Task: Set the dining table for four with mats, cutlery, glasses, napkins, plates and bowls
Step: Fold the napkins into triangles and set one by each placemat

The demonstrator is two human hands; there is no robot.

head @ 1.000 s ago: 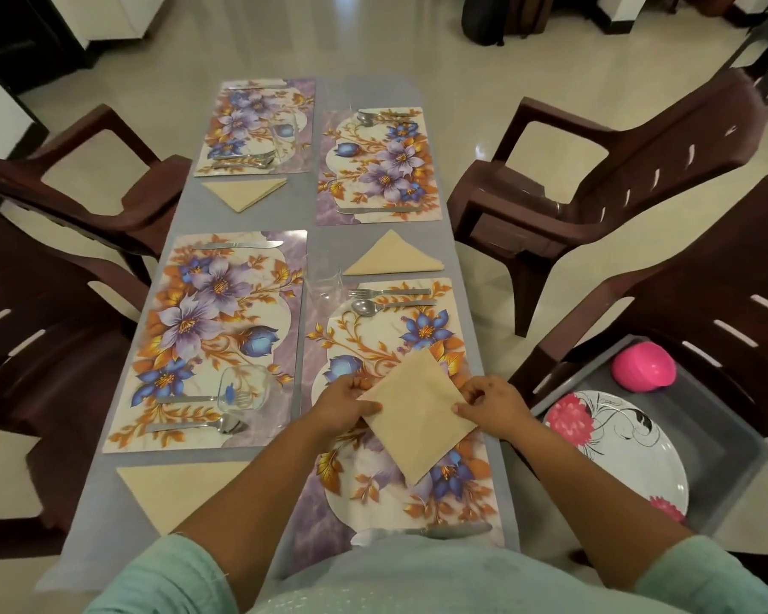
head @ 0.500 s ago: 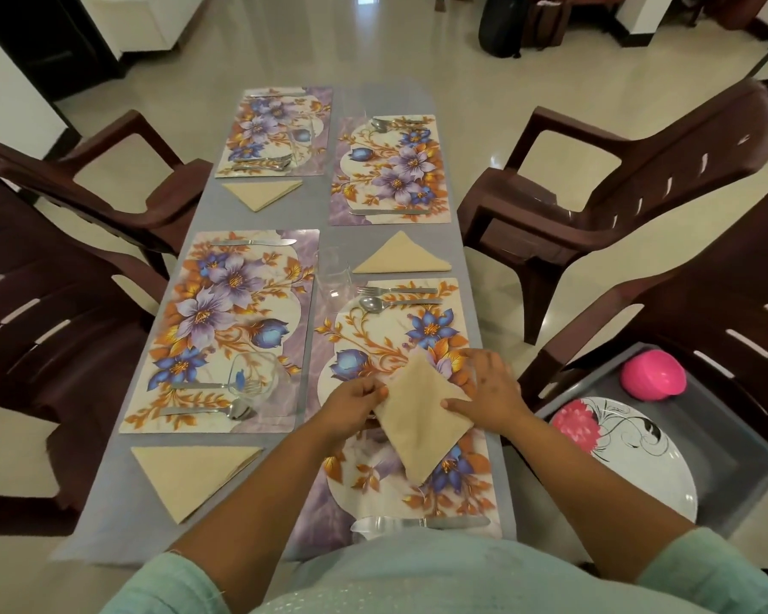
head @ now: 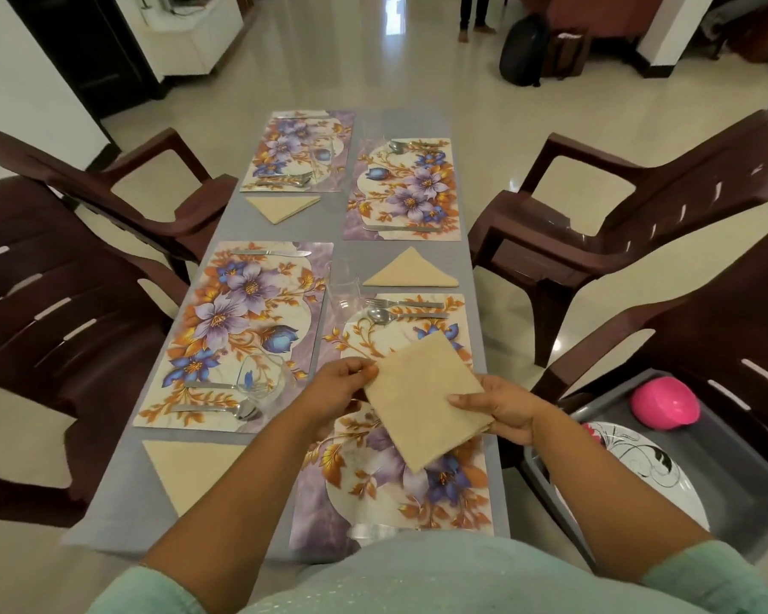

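here, both hands hold one beige napkin [head: 426, 398] above the near right floral mat [head: 395, 480]. the left hand [head: 335, 387] pinches its left corner in a closed grip; the right hand [head: 504, 407] grips its right edge, thumb on top. the napkin is a flat square, tilted like a diamond. on the grey counter [head: 120, 502] lie four mats in two rows, three folded triangular napkins beside them, and cutlery. a clear glass [head: 262, 381] stands on the near left mat [head: 240, 330], another glass [head: 343, 288] between the near mats. to the right, a grey tray [head: 737, 494] on a brown chair holds a flowered plate [head: 639, 463] and a pink bowl [head: 665, 403].
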